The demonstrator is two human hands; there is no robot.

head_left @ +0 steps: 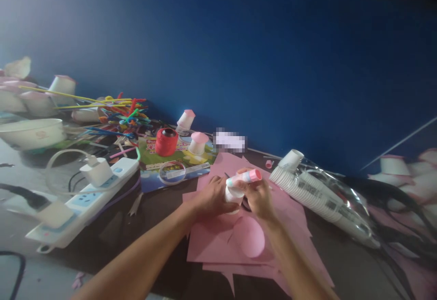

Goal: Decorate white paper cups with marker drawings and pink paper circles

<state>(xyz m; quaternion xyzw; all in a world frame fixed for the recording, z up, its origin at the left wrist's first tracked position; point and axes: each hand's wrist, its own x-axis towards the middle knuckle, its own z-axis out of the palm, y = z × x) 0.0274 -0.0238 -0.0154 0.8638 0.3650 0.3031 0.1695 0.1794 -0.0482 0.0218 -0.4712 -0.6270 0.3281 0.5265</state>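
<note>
My left hand [215, 196] is wrapped round a small white paper cup [234, 194] above the pink paper sheets. Between the fingers of my right hand [257, 195] is a pink-and-white glue stick [244, 178], held at a slant against the cup's upper end. Below both hands a round pink paper disc [251, 237] lies on the stacked pink sheets [208, 241]. Part of a dark object, perhaps scissors, shows behind my right hand.
A power strip [92, 200] with plugs and cables lies left. Behind it are a white bowl [32, 134] and colourful pipe cleaners [129, 113]. A red spool [166, 142] and pink-topped cup [198, 143] stand further back. Bagged stacked cups [317, 195] lie right.
</note>
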